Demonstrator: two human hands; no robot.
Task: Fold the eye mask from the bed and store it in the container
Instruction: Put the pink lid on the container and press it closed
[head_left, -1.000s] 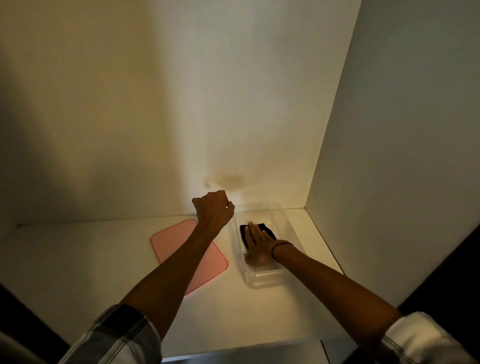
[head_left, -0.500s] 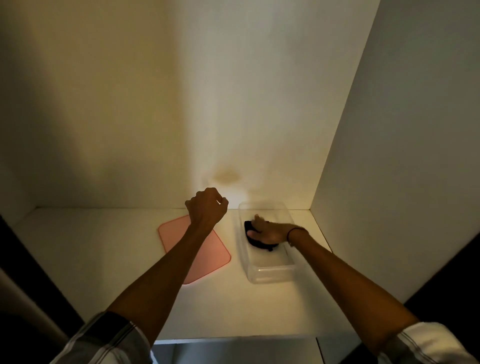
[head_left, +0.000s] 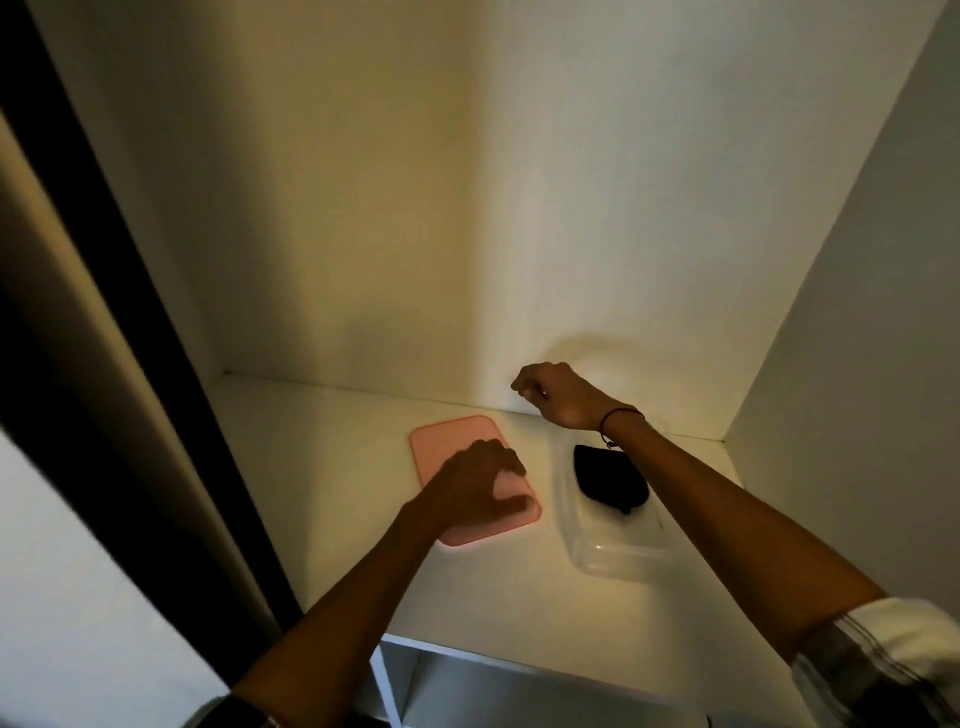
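The folded black eye mask lies inside the clear plastic container on the white shelf. To the container's left lies its pink lid, flat on the shelf. My left hand rests on the lid with fingers spread over its near right part. My right hand hovers above the container's far end, fingers loosely curled, holding nothing, with a black band on the wrist.
The white shelf sits in a cupboard niche with a back wall and a right side wall close to the container. A dark door edge runs along the left. A lower shelf compartment shows below.
My right hand let go of the eye mask and lifted out of the container. My left hand opened from a fist and came down onto the pink lid. The view shifted right.
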